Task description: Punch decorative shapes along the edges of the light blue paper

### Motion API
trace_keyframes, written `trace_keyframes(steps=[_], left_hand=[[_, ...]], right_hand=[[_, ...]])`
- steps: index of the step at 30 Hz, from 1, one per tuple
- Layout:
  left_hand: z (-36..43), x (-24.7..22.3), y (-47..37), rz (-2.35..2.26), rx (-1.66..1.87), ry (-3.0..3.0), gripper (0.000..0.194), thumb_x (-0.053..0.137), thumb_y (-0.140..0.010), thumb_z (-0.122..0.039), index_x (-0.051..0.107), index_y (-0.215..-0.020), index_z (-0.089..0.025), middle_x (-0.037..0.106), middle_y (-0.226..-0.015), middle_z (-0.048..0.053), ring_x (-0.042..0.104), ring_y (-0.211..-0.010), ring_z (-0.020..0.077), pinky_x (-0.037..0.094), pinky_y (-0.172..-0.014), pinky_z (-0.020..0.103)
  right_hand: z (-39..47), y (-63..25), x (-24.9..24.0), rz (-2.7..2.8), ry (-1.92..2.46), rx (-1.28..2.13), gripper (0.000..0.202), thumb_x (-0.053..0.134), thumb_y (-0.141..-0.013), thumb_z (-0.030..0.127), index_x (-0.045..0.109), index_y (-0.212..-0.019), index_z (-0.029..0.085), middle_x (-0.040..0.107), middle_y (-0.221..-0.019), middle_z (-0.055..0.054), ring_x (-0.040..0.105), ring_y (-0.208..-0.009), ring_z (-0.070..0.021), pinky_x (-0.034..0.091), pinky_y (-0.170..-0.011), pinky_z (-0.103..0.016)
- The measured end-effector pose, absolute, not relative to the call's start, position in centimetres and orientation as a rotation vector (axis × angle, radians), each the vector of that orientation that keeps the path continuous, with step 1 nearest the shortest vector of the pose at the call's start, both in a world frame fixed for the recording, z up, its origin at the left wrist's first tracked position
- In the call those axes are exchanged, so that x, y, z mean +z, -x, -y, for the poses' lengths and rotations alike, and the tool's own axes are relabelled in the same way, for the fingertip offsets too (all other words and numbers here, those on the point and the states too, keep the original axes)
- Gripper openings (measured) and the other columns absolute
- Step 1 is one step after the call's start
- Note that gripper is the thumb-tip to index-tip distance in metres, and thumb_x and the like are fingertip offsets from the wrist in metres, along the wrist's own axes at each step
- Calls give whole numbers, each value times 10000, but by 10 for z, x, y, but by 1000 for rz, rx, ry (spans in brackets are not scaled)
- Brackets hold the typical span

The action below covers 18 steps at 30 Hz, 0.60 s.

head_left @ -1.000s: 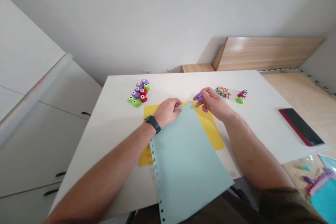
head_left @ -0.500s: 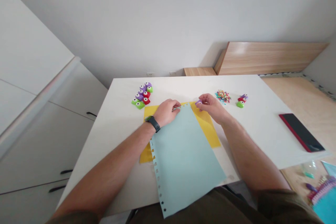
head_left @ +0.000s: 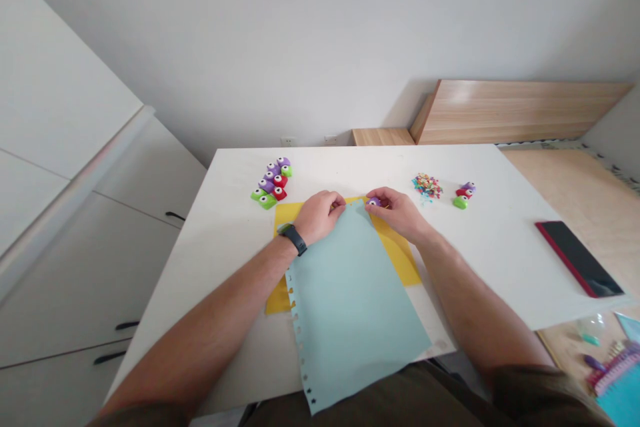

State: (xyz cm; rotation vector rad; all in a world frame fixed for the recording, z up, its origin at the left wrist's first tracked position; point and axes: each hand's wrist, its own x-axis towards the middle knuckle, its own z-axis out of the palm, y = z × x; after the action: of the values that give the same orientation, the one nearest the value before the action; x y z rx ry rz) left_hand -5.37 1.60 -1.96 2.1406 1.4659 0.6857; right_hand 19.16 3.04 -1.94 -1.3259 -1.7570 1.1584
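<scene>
A pale blue sheet of paper (head_left: 357, 307) lies over a yellow sheet (head_left: 397, 253), its near end reaching past the table edge. Small shaped cut-outs run down its left side, with a few along the far edge. My left hand (head_left: 320, 215), a dark watch on its wrist, is closed with thumb and fingers pinching the blue paper's far edge. A small purple craft punch (head_left: 373, 202) with a white eye-like button is held in my right hand (head_left: 395, 212), at the paper's far right corner. Whether the paper sits inside the punch's slot I cannot tell.
Several purple, green and red punches (head_left: 273, 181) stand grouped at the left. To the right are a heap of small colourful cut-outs (head_left: 427, 185), a few more punches (head_left: 464, 195) and a black tablet-like slab with a red edge (head_left: 577, 259) on the white table (head_left: 220, 213).
My right hand has moved left with the purple punch, bringing it to the blue paper's far right corner. My left hand stays nearly in place.
</scene>
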Motion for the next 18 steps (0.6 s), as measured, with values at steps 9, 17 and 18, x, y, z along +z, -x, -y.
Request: trace_keyframes(steps=[9, 17, 18], left_hand=[[-19, -27, 52, -1457, 747, -2149, 113, 594, -949, -246, 692, -952, -190, 712, -922, 49, 640, -858, 205, 486, -762, 334], [-18, -27, 51, -1480, 746, -2149, 106, 595, -949, -236, 690, -949, -189, 714, -927, 50, 643, -867, 209, 484, -761, 340], [-18, -27, 51, -1480, 746, -2151, 108, 593, -950, -238, 689, -948, -189, 714, -928, 51, 644, -870, 211, 485, -764, 341]], right_hand=[[-31, -193, -25, 1758, 1293, 1199, 346, 742, -838, 369, 703, -1139, 203, 744, -979, -28, 665, -827, -152, 520, -786, -296], [-31, -192, -28, 1742, 1239, 1221, 324, 728, -861, 356, 670, -1140, 204, 735, -1001, -33, 667, -860, -154, 538, -812, -304], [-31, -191, -28, 1733, 1236, 1231, 338, 729, -861, 355, 660, -1155, 204, 736, -1011, -35, 670, -865, -153, 541, -818, -306]])
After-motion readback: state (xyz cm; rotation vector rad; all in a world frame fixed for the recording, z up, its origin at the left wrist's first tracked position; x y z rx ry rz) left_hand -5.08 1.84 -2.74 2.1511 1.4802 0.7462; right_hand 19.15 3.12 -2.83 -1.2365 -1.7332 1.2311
